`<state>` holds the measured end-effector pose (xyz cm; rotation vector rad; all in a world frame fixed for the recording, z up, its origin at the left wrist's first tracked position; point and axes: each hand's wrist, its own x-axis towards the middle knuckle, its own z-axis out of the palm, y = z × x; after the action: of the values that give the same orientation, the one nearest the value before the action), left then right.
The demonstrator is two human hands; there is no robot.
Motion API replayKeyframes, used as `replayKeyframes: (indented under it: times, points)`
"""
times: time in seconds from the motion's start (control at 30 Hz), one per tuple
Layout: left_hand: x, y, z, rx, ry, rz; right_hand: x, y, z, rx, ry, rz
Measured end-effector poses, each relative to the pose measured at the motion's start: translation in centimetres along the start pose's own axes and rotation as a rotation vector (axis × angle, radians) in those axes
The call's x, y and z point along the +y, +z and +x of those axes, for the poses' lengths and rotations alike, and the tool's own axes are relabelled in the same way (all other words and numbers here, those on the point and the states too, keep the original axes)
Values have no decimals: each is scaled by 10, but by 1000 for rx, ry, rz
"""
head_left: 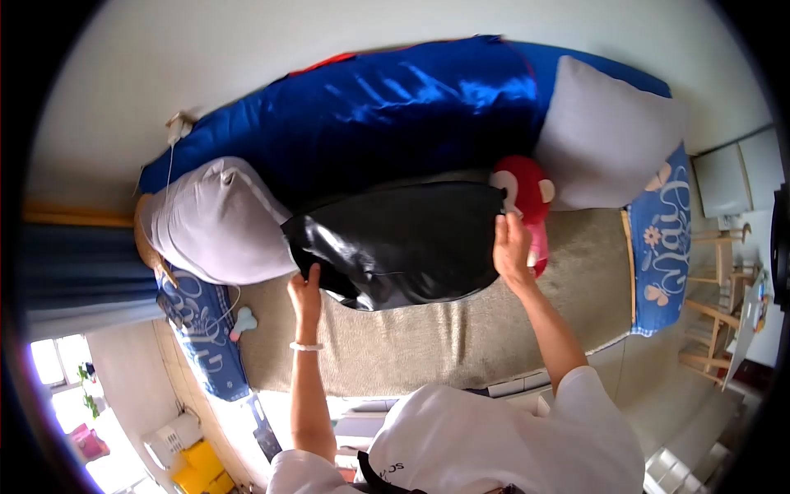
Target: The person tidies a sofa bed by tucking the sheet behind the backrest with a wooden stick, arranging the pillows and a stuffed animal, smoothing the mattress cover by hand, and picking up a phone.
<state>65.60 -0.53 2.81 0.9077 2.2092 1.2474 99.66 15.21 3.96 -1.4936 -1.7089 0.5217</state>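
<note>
A black, shiny, leather-like piece [411,239] is stretched out above the sofa seat, with soft folds and glints of light at its left side. I cannot tell its exact kind. My left hand [305,298] pinches its lower left edge, thumb up, the other fingers mostly hidden. At its right end my right hand [513,247] grips the edge with fingers closed. Just behind the right hand is a red and pink plush toy [527,185], partly covered.
Beige fabric covers the sofa seat [395,350]. Grey pillows stand left [214,218] and right [609,132], before a glossy blue cover [395,99]. Blue patterned cloths drape both armrests. A small light-blue plush [244,321] and white cord lie at left. Wooden stools [716,313] stand right.
</note>
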Motion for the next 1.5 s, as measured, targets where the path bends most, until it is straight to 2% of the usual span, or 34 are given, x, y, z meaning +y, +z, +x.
replayKeyframes:
  times: [0.03,0.1,0.17,0.23,0.3,0.33,0.43,0.5,0.7,0.77,0.8,0.83,0.9,0.97,1.0,1.17,1.2,1.3,1.37,1.4,1.47,1.5]
  points:
    - [18,-3,2,-44,-11,5,0,1,5,9,4,28]
    - [8,3,16,-31,20,-77,4,5,15,28,-33,-39]
    - [21,-1,32,15,5,135,2,6,29,4,-32,-92]
    - [30,5,55,77,94,103,3,16,47,72,-79,-121]
    - [41,6,75,45,82,64,7,24,69,93,-78,-187]
    - [48,7,79,39,84,71,2,21,81,25,-21,-204]
    - [68,18,99,27,53,-9,-3,29,104,15,81,-177]
    - [73,21,105,34,-38,-93,-4,33,113,31,67,-162]
    - [75,29,123,105,37,-220,-7,40,139,-22,155,-133]
    - [80,32,124,100,-9,-211,-15,40,149,-29,147,-133]
    - [82,30,128,86,-41,-204,-16,45,154,-33,149,-126]
    - [74,36,138,95,13,-73,-13,53,160,-73,170,-183]
    - [73,54,149,46,-66,-45,4,83,167,-55,190,-308]
    - [51,61,173,40,29,18,-5,87,176,-58,195,-360]
    - [54,63,172,64,88,206,-4,87,177,-81,194,-380]
    - [37,67,144,89,104,126,10,82,160,-43,53,-320]
    - [38,62,140,94,92,262,9,81,157,-56,52,-322]
    - [52,54,136,-18,-8,96,3,71,162,-115,61,-316]
    - [52,53,139,-36,7,134,-3,62,184,-158,15,-498]
    - [48,54,140,-37,18,116,-5,57,200,-67,-26,-429]
    - [42,54,141,-22,46,139,-1,54,230,133,-317,-410]
    - [38,56,140,3,62,142,3,58,245,102,-431,-432]
